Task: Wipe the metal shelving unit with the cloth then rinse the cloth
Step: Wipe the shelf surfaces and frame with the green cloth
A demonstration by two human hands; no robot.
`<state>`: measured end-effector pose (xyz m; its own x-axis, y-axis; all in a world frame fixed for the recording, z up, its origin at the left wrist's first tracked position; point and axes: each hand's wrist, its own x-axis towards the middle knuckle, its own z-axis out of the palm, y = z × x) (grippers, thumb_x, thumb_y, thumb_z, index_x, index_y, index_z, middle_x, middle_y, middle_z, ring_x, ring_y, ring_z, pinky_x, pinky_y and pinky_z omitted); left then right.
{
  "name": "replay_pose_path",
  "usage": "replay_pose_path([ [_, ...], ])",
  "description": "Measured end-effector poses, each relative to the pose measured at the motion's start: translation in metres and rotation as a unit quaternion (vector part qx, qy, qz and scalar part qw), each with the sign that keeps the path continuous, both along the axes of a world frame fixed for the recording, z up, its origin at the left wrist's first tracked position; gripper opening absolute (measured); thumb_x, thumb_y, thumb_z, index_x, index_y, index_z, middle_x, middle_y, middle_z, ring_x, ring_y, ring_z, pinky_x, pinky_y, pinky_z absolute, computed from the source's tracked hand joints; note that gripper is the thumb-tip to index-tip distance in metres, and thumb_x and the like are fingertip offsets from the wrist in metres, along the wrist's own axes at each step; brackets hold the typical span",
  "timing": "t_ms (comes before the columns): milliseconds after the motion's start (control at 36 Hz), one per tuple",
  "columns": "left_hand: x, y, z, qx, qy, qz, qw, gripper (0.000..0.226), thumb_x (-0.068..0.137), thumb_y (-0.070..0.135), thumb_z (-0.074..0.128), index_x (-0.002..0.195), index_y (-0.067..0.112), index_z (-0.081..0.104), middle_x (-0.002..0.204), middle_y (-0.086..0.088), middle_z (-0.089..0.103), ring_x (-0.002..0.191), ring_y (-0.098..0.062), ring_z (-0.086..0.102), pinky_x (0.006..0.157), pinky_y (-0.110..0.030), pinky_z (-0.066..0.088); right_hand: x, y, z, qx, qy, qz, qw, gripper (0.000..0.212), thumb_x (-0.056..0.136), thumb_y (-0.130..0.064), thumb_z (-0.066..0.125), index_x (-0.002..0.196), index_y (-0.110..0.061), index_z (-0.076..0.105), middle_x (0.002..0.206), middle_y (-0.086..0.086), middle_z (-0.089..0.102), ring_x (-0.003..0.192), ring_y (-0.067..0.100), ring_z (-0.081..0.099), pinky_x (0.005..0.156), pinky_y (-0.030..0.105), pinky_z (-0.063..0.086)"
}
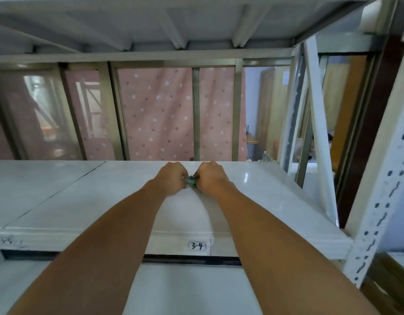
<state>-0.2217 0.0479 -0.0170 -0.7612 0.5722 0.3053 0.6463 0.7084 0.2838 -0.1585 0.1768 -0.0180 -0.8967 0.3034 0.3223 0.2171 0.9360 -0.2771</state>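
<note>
Both my arms reach deep across a white metal shelf board (83, 201) of the shelving unit. My left hand (170, 179) and my right hand (211, 178) sit side by side near the shelf's back edge. Both are closed on a small bunched green cloth (192, 181). Only a sliver of the cloth shows between the fists; the rest is hidden under my fingers. The cloth rests on the shelf surface.
Another shelf (151, 21) with ribs hangs close overhead. A perforated white upright (378, 201) stands at the right. A label reading 3-4 (197, 246) is on the front beam. Behind the shelf are window frames and a pink dotted curtain (155, 114). A lower shelf (192, 289) lies beneath.
</note>
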Motion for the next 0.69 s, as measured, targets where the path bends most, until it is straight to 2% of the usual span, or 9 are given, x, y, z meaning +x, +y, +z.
replay_pose_path([
  [83,0.013,-0.014,-0.001,0.007,-0.013,-0.003,1.000,0.017,0.079,0.021,0.078,0.092,0.011,0.078,0.098,-0.007,0.073,0.094,-0.026,0.063,0.073,-0.025,0.041,0.018,-0.015,0.000,0.005,-0.004,-0.010,1.000,0.018,0.087,-0.018,0.064,0.099,-0.012,0.076,0.095,0.009,0.061,0.079,0.025,0.055,0.073,0.030,0.053],
  [250,0.043,-0.041,-0.002,0.019,-0.029,-0.011,0.999,0.020,0.079,0.019,0.078,0.098,0.014,0.079,0.100,-0.006,0.074,0.094,-0.025,0.064,0.075,-0.026,0.047,0.054,-0.046,0.000,0.017,-0.006,-0.023,1.000,0.020,0.087,-0.023,0.065,0.099,-0.014,0.077,0.098,0.011,0.067,0.086,0.029,0.063,0.078,0.034,0.058],
  [472,0.093,-0.069,-0.005,0.034,-0.039,-0.029,0.998,0.015,0.079,0.017,0.079,0.094,0.014,0.080,0.094,-0.006,0.073,0.090,-0.025,0.065,0.076,-0.030,0.053,0.109,-0.074,-0.001,0.021,-0.023,-0.035,0.999,0.023,0.087,-0.020,0.062,0.105,-0.017,0.077,0.101,0.009,0.067,0.087,0.026,0.061,0.073,0.031,0.055],
  [611,0.126,-0.078,-0.001,0.023,-0.041,-0.041,0.998,0.011,0.082,0.016,0.073,0.091,0.015,0.079,0.088,-0.006,0.074,0.078,-0.021,0.061,0.065,-0.027,0.044,0.142,-0.081,0.003,0.024,-0.038,-0.025,0.999,0.029,0.090,-0.016,0.062,0.111,-0.028,0.078,0.102,0.005,0.068,0.089,0.024,0.061,0.070,0.029,0.052],
  [694,0.141,-0.076,0.001,0.014,-0.043,-0.060,0.997,0.010,0.083,0.020,0.073,0.090,0.015,0.079,0.084,-0.004,0.071,0.077,-0.020,0.058,0.064,-0.025,0.040,0.157,-0.078,0.004,0.021,-0.043,-0.031,0.998,0.031,0.090,-0.014,0.064,0.113,-0.031,0.077,0.101,0.001,0.070,0.087,0.021,0.063,0.070,0.027,0.055],
])
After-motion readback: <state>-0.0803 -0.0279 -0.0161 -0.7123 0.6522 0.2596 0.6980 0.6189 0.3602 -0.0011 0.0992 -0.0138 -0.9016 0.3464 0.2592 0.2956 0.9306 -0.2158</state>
